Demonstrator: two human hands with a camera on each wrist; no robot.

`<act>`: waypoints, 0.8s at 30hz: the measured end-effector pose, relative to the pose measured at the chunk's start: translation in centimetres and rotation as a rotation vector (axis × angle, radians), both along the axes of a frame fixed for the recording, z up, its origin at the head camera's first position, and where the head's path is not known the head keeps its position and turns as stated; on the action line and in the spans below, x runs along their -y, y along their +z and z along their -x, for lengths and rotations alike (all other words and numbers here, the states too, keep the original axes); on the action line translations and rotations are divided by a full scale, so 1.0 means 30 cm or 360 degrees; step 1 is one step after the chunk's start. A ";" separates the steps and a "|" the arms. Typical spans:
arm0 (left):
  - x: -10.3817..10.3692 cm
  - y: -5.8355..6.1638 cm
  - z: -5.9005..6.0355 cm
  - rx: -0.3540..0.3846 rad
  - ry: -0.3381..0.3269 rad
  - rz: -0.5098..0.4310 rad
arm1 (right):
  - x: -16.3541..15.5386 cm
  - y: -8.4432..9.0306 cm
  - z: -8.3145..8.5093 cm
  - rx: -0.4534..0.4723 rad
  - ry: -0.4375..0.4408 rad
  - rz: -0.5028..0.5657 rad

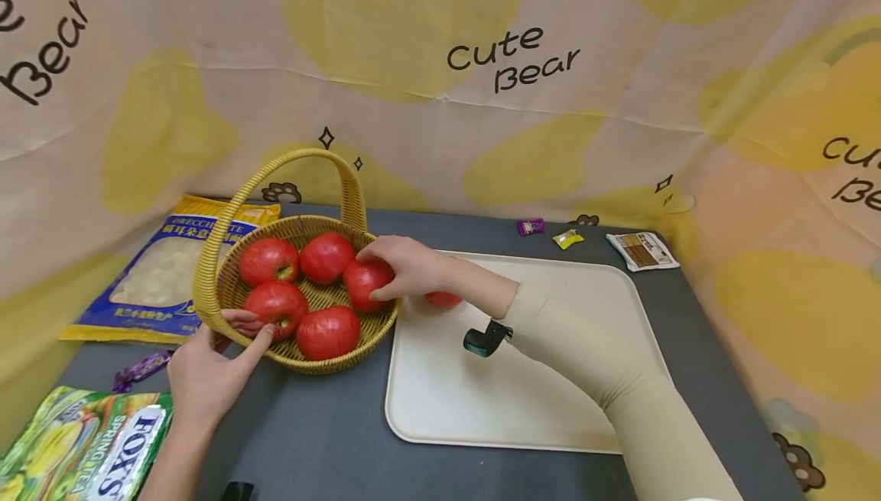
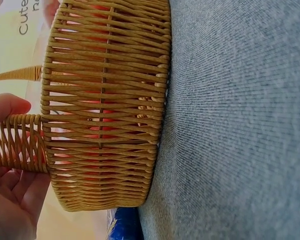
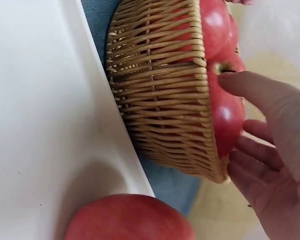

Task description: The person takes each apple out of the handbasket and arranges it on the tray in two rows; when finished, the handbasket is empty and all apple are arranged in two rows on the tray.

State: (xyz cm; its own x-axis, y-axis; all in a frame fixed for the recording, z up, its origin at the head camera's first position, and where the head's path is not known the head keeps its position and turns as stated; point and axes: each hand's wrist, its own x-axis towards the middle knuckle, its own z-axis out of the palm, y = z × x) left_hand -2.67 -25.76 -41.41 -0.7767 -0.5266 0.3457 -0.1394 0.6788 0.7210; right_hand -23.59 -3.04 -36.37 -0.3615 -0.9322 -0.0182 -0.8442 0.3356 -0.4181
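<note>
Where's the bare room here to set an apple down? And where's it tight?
Free: most of the cream tray, from the lone apple under the right hand to its near edge; also the grey table strip in front of the basket. Crowded: the basket holds five apples; snack packets line the table's left side, beside the left hand.

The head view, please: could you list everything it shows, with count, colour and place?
Basket: one, tan wicker, left of the tray.
Apples in basket: five, red.
Apple on tray: one, red, behind the right wrist.
Tray: one, cream, table centre.
Pasta bag: one, blue, far left.
Fox's bag: one, green, near left corner.
Candies: three small, purple and yellow, at the back and beside the left hand.
Packet: one, white and brown, back right.
Left hand: holds the basket rim.
Right hand: grips one apple in the basket.
</note>
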 end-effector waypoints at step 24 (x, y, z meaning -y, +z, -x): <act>-0.008 -0.002 0.000 -0.0013 0.0015 0.0013 | -0.006 -0.033 -0.030 -0.0076 -0.0236 0.0097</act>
